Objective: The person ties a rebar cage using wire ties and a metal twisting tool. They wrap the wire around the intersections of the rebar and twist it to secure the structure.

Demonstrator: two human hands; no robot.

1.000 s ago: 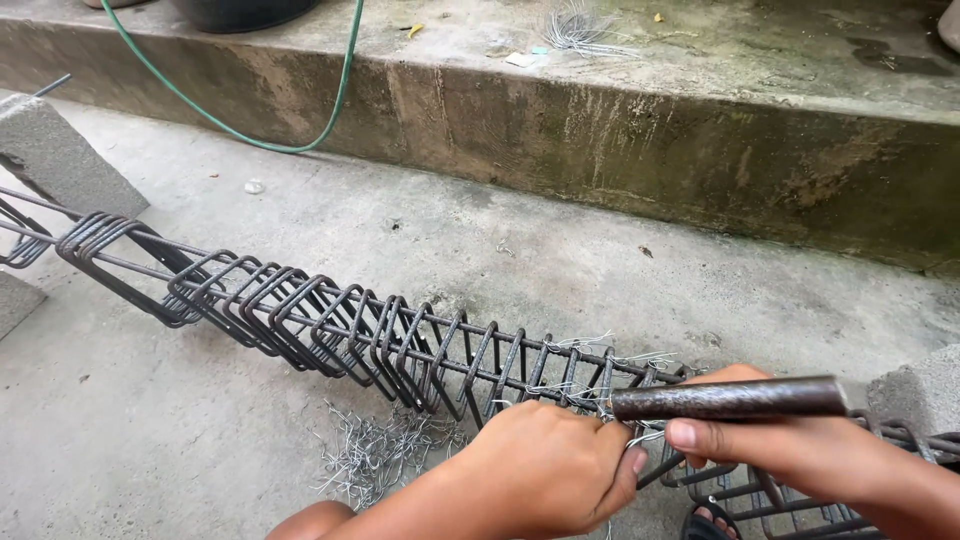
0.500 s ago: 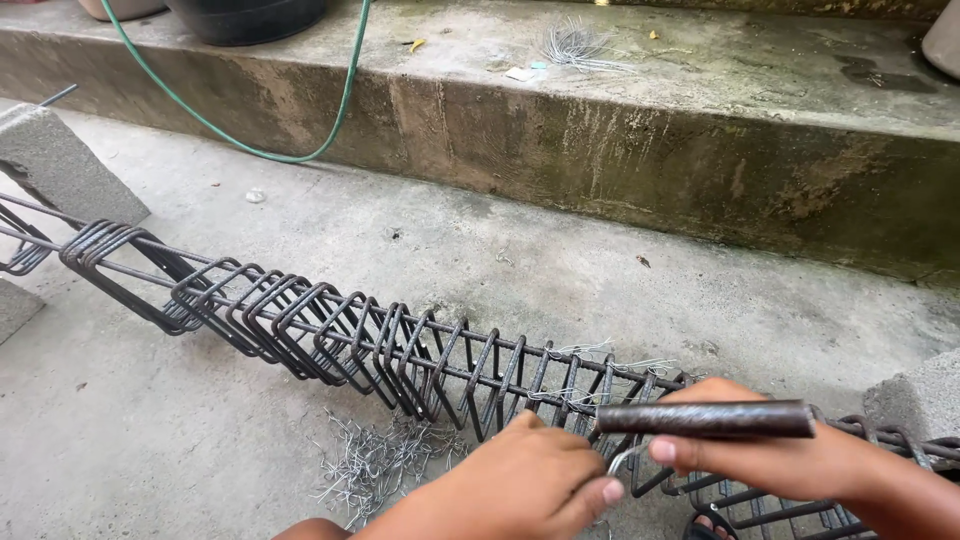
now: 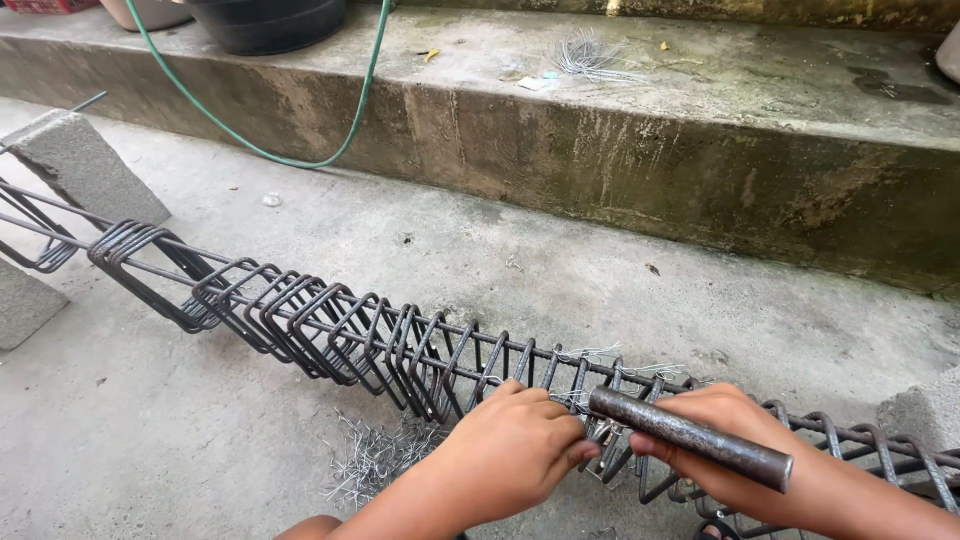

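Note:
A long cage of steel rebar (image 3: 330, 325) with many square stirrups lies across the concrete floor, running from far left to lower right. My left hand (image 3: 515, 440) rests with curled fingers on the top bar, at a spot where thin tie wire (image 3: 600, 355) is wrapped. My right hand (image 3: 735, 440) grips a short dark steel rod (image 3: 690, 438) and holds it just beside the left hand, its left end pointing at the tied joint. Whether the left fingers pinch the wire is hidden.
A pile of cut tie wires (image 3: 375, 460) lies under the cage. Concrete blocks (image 3: 85, 165) prop the cage at the left; another block (image 3: 925, 410) sits at the right. A raised concrete step (image 3: 640, 150) carries a green hose (image 3: 300, 155), black tub (image 3: 265, 20) and more wires (image 3: 590, 55).
Both hands have shifted slightly left along the cage. The rod has tilted from nearly level to sloping down toward the right, and it sits closer to my left hand.

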